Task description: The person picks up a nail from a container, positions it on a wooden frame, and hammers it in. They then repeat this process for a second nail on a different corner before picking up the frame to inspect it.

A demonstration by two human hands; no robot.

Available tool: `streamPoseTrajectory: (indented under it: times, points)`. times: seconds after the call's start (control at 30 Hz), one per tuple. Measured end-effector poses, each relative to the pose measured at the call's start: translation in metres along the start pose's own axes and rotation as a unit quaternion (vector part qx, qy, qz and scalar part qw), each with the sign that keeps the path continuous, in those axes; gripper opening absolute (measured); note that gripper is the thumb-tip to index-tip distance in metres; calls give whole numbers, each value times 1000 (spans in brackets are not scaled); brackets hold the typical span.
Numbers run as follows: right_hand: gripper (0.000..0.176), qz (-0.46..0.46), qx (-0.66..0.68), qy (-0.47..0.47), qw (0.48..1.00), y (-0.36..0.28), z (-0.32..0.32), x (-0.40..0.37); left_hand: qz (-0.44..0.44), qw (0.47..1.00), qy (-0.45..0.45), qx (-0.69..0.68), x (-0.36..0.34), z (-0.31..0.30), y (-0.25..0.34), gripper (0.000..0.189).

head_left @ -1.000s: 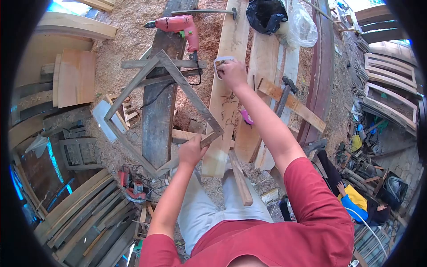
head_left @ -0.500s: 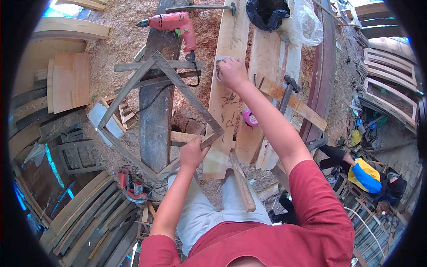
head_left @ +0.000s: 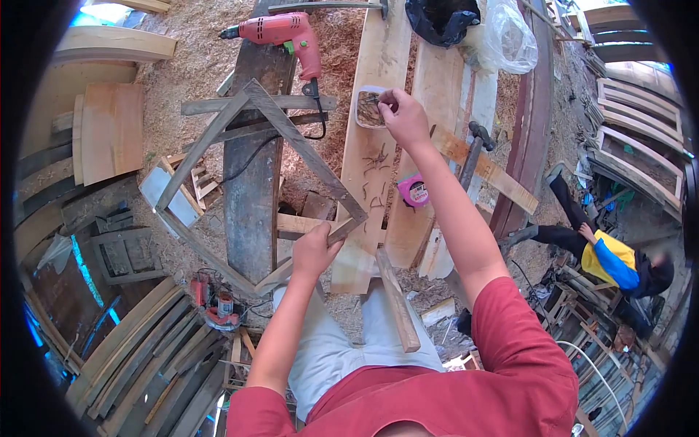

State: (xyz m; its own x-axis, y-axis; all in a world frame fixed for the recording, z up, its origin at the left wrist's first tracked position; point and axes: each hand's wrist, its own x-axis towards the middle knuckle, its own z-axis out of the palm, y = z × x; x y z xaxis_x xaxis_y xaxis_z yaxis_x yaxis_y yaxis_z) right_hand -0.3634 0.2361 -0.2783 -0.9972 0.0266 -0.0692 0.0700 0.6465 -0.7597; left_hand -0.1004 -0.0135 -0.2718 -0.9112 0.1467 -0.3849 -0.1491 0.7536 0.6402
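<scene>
My left hand (head_left: pixel 314 249) grips the lower right side of a square wooden frame (head_left: pixel 295 138) near its corner. My right hand (head_left: pixel 403 116) is pinched at the right edge of a small clear tub (head_left: pixel 370 107) of nails; what its fingertips hold is too small to make out. The tub stands on a pale plank (head_left: pixel 371 175), with loose nails (head_left: pixel 376 160) scattered below it. Right of the nails sits a pink tape measure (head_left: pixel 413 191). A hammer (head_left: pixel 473 154) lies farther right, by a short board (head_left: pixel 502 180).
A red drill (head_left: pixel 287 38) rests on a dark plank (head_left: pixel 251 197) at the upper left. Black (head_left: pixel 442 18) and clear (head_left: pixel 507 40) plastic bags lie at the top. A wooden stick (head_left: pixel 397 302) crosses my lap. Another person (head_left: pixel 611 258) is at the far right.
My right hand has moved right and slightly down from over the tub, uncovering the nails inside. My left hand stays on the frame. The other person has shifted and shows more fully.
</scene>
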Motion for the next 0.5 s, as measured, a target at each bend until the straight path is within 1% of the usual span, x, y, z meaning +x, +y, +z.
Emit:
streamPoseTrajectory:
  times: [0.07, 0.17, 0.27, 0.37, 0.47, 0.5]
  points:
    - [15, -19, -11, -29, 999, 2, -1, 2, -10, 1000, -18, -7, 0, -3, 1, 39]
    - [14, -20, -23, -65, 997, -7, -2, 3, -25, 998, -54, -4, 3, -8, 3, 39]
    - [10, -57, -99, -82, 990, -11, -1, 7, -21, 997, -74, -2, 6, -11, 2, 39]
    - [4, -177, -242, 11, 954, -7, 8, 13, -10, 997, -78, -6, 8, -10, -1, 39]
    - [7, -228, -292, 61, 927, -8, 20, 18, -12, 996, -86, -10, 8, -11, 0, 40]
    - [9, -230, -308, 58, 921, -4, 24, 21, -13, 996, -91, -11, 9, -11, -1, 42]
